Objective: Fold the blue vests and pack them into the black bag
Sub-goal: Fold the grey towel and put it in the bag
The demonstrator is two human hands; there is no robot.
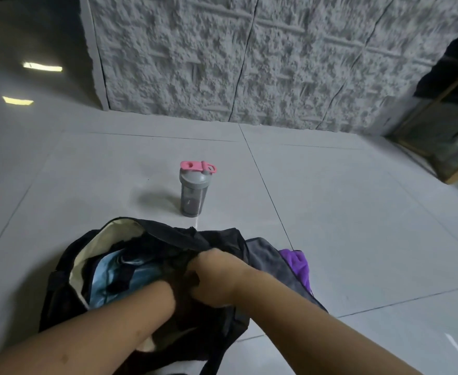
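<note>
The black bag (60,293) lies open on the tiled floor, its cream lining showing at the far left rim. Blue vest fabric (114,277) sits inside it. My left forearm reaches down into the bag's opening, and the left hand itself is hidden inside. My right hand (217,274) grips the bag's black upper flap at the opening's right side.
A grey shaker bottle (194,189) with a pink lid stands upright on the floor just beyond the bag. A grey cloth (271,263) and a purple cloth (296,265) lie right of the bag. A rough grey wall rises behind, with a wooden-framed cabinet (449,139) at far right.
</note>
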